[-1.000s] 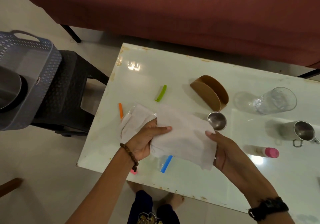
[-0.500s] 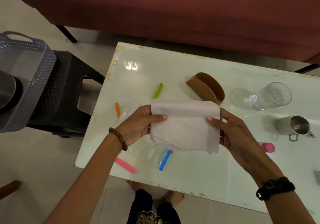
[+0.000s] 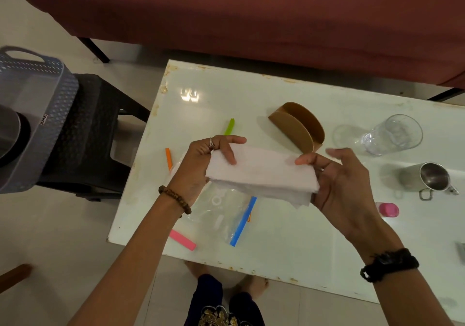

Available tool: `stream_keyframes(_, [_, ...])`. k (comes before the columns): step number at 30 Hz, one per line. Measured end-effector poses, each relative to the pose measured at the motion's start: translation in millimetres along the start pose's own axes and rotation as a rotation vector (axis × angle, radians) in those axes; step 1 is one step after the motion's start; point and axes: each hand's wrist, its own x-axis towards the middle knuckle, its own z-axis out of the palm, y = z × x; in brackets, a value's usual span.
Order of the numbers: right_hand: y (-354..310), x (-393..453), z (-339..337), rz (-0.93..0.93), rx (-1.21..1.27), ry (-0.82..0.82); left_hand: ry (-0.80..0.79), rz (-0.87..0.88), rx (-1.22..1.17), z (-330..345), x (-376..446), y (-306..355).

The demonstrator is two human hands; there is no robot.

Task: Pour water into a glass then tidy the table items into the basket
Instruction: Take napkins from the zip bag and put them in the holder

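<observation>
A folded white tissue (image 3: 261,172) is held in the air above the near part of a white glossy table (image 3: 289,245), stretched between two hands. Its left end is pinched by the left hand (image 3: 201,167), thumb on top and fingers curled beneath; a ring is worn on one finger and a beaded bracelet at the wrist. Its right end is gripped by the right hand (image 3: 339,187), palm turned inward, with a black band at the wrist. The tissue appears soft, layered and slightly crumpled along its lower edge.

Beneath it a clear zip bag (image 3: 226,212) with a blue seal is seen lying on the table. Behind it a brown napkin holder (image 3: 297,126) stands upright. A grey perforated basket (image 3: 37,114) is set on a black stool (image 3: 93,129) at the left; its small label cannot be read.
</observation>
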Motion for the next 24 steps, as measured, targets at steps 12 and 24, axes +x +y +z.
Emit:
stream_keyframes(12, [11, 1, -14, -0.131, -0.254, 0.059, 0.039, -0.204, -0.259, 5, 6, -24])
stream_keyframes(24, [22, -5, -32, -0.246, -0.355, 0.158, 0.196, -0.158, 0.007, 30, 24, -21])
